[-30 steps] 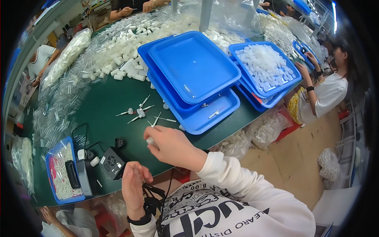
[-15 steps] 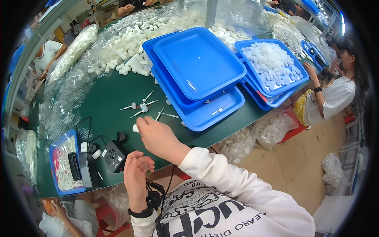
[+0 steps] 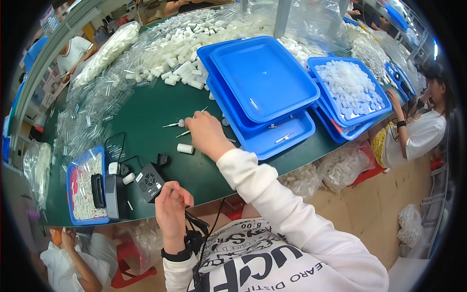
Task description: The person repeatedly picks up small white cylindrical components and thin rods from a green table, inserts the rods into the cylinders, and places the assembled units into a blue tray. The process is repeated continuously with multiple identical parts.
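Observation:
Over the green table my right hand reaches out, its fingertips drawn together among thin white stick-like parts with small round pieces on them. What lies between those fingers is hidden. A white cylinder lies on its side just below the fingertips, apart from the hand. My left hand is raised palm inward near the table's front edge, fingers loosely bent and apart, with nothing visible in it. Right of my right hand are stacked blue trays; the lower one holds a few thin parts.
A black box-shaped device stands left of my hands, beside a blue basket of white pieces. White cylinders are heaped at the back; clear tubes spread at left. Another tray holds translucent discs. A co-worker sits at right.
The white cylinder that was in my right hand now lies on the table. My right hand has moved up and away to the thin parts. My left hand stays near the edge.

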`<move>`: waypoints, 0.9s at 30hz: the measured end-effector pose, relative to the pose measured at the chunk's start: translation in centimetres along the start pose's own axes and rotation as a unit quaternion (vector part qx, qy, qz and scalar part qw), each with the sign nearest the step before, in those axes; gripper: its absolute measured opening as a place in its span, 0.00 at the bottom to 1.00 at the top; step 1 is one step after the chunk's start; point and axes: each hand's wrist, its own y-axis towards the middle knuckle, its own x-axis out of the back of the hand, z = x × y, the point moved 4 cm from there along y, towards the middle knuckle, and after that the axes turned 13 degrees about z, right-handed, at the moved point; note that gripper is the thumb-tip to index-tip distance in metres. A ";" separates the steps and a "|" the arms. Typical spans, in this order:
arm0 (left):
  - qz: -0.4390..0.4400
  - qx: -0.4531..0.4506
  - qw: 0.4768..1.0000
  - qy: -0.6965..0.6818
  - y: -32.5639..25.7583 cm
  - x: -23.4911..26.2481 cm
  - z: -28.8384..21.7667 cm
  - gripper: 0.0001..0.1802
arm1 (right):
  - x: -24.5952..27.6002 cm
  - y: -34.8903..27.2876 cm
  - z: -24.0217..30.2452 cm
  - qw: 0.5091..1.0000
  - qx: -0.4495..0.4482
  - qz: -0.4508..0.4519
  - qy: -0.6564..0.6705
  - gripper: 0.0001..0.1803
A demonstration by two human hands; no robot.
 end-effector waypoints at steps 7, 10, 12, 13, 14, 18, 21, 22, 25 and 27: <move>-0.059 -0.008 0.994 0.092 -0.2 -1.1 -1.0 0.16 | -0.9 0.2 0.4 0.997 0.007 -0.021 -0.073 0.09; -0.084 -0.026 0.991 0.100 -0.2 -1.5 -0.8 0.16 | -1.0 0.5 0.2 0.993 0.019 -0.032 -0.110 0.07; -0.097 -0.030 0.990 0.101 0.0 -1.8 -0.8 0.17 | -0.9 0.8 0.0 0.989 0.039 -0.049 -0.131 0.07; -0.075 -0.029 0.994 0.067 0.0 -1.6 -0.7 0.17 | -0.3 0.8 0.1 0.990 0.059 -0.090 -0.089 0.08; -0.053 -0.028 0.998 0.033 -0.1 -1.1 -0.6 0.17 | 0.4 0.6 0.1 0.987 0.079 -0.132 -0.047 0.09; -0.002 -0.033 0.999 0.019 -0.6 0.2 -0.5 0.19 | 3.7 -0.9 2.0 0.983 0.060 -0.092 0.147 0.13; -0.019 -0.046 0.998 0.029 -0.2 0.0 -0.6 0.15 | 2.0 -2.6 3.0 0.989 0.040 0.009 0.142 0.12; -0.044 -0.045 0.996 0.065 0.0 -0.2 -0.6 0.12 | 1.2 -2.9 3.3 0.992 0.035 0.050 0.112 0.12; -0.077 -0.054 0.987 0.128 0.5 -0.5 -0.6 0.03 | -1.1 -2.7 4.0 0.995 -0.006 0.098 -0.003 0.09; -0.077 -0.072 0.985 0.140 0.4 -0.4 -0.4 0.03 | -1.3 -2.1 4.6 0.991 -0.001 0.116 -0.061 0.06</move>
